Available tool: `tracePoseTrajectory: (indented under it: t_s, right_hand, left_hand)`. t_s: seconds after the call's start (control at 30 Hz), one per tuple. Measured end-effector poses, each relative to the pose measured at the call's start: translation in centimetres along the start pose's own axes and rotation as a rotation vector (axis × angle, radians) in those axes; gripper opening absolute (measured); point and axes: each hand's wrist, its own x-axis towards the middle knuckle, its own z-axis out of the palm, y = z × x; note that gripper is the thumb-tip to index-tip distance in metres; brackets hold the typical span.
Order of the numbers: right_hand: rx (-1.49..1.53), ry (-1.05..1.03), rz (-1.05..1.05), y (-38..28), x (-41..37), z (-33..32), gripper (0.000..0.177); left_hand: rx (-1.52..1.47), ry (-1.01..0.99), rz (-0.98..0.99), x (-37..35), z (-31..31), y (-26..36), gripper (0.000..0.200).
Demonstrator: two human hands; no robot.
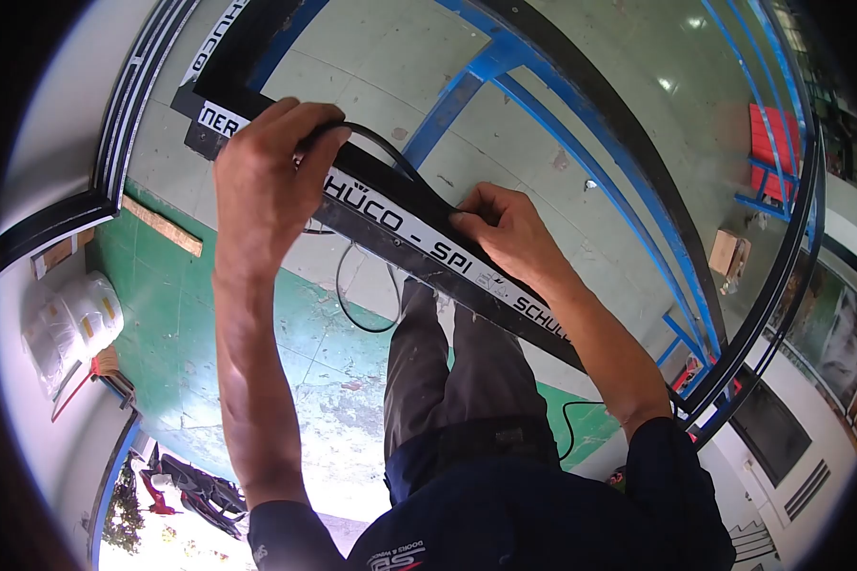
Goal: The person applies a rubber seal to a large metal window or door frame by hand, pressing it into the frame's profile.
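Note:
A dark frame profile (pixel 409 249) with white lettered tape crosses the view from upper left to lower right. A thin black rubber strip (pixel 383 143) arches above it between my hands. My left hand (pixel 274 167), near the frame's upper-left corner, pinches the strip between thumb and fingers. Farther right along the profile, my right hand (pixel 505 228) has its thumb and curled fingers closed on the same strip, low against the frame. The strip's loose end hangs in a loop (pixel 364 328) below the profile, in front of my legs.
Blue metal supports (pixel 448 114) stand under the frame. At the left are a wrapped roll (pixel 93 309) and a wooden strip (pixel 162 225) on the floor. A red object (pixel 769 152) and a cardboard box (pixel 724 254) are at the right. A motorcycle (pixel 195 490) shows at lower left.

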Motion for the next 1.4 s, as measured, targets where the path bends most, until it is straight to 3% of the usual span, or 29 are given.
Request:
tracePoseTrajectory:
  t_s: [0.07, 0.17, 0.47, 0.67, 0.77, 0.9, 1.03, 1.23, 1.4]
  right_hand:
    - [-0.036, 0.001, 0.050, -0.6, 0.1, 0.0, 0.019]
    - [-0.010, 0.020, -0.039, 0.1, 0.7, 0.8, 0.020]
    - [-0.028, 0.000, 0.055, -1.5, 0.3, 0.8, 0.019]
    - [0.222, -0.043, -0.031, 0.0, 1.3, 1.2, 0.017]
    - [-0.003, -0.017, -0.050, -0.4, 1.3, 1.0, 0.017]
    - [-0.097, -0.046, 0.103, -2.8, 0.9, 1.0, 0.014]
    - [-0.026, -0.029, -0.073, 0.0, 2.2, 1.5, 0.017]
    - [-0.021, 0.006, 0.006, -1.9, 1.9, 1.9, 0.021]
    - [0.027, -0.034, -0.068, -0.4, 3.0, 2.1, 0.024]
  left_hand:
    - [0.088, -0.021, 0.038, 1.4, 0.5, -1.1, 0.008]
    - [0.200, 0.030, 0.123, 1.2, 1.0, -1.2, 0.004]
    - [0.201, -0.048, 0.052, 0.7, 0.6, -1.6, 0.004]
    - [0.157, -0.004, 0.126, 0.8, 1.0, -2.2, 0.005]
    - [0.162, -0.013, 0.117, 0.9, 1.0, -1.9, 0.005]
    - [0.176, -0.036, 0.127, 1.0, 0.8, -1.9, 0.004]
    - [0.183, -0.074, 0.139, 1.0, 0.7, -2.1, 0.006]
    - [0.169, -0.081, 0.150, 1.0, 0.6, -1.8, 0.007]
    - [0.191, -0.110, 0.140, 1.0, 0.6, -1.7, 0.007]
